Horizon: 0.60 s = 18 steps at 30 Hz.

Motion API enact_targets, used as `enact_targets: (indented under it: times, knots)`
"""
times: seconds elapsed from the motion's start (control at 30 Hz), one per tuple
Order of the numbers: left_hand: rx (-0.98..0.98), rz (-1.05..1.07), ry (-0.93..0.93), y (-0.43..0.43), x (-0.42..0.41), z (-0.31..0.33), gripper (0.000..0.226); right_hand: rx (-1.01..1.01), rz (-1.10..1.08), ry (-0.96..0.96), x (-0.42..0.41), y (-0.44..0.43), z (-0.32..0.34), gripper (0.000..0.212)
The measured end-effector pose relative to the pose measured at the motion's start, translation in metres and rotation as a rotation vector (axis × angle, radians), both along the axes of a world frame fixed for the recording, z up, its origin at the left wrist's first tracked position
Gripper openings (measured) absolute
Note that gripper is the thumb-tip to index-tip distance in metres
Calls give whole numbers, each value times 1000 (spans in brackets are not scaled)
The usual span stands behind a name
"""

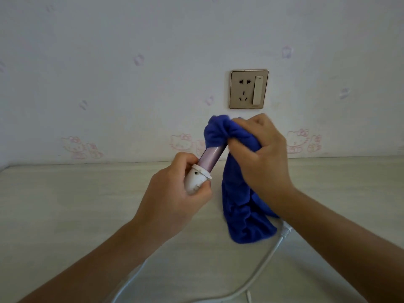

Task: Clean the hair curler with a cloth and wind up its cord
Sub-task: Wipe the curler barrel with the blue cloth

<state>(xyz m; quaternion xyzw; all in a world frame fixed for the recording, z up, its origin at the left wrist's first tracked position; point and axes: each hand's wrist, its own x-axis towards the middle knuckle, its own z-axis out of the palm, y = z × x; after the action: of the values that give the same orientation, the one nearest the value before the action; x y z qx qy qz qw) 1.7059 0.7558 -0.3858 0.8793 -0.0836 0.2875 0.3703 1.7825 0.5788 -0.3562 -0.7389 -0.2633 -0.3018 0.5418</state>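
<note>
Left hand fingers closed around white handle of hair curler; right hand fingers clenched on blue cloth covering barrel tip, white cord trailing below on desk.

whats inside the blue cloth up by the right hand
The curler's pink barrel runs up into the cloth, bunched by the right hand. Its tip is covered, so unseen.

We are in a home, likely a bedroom: the wall has pale cartoon-cat wallpaper, a gold-framed socket with switch, and a light wood-grain tabletop below.
</note>
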Motion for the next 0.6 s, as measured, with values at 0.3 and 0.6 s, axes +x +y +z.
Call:
enact_targets:
  times: [0.3,0.6]
  knots:
    - [-106,-101,77,3,1,0,22,-90,41,-2,-6,11,-11,29]
    - [-269,-142,113,0,-2,1,29,-155,140,-72,-22,22,-20,30]
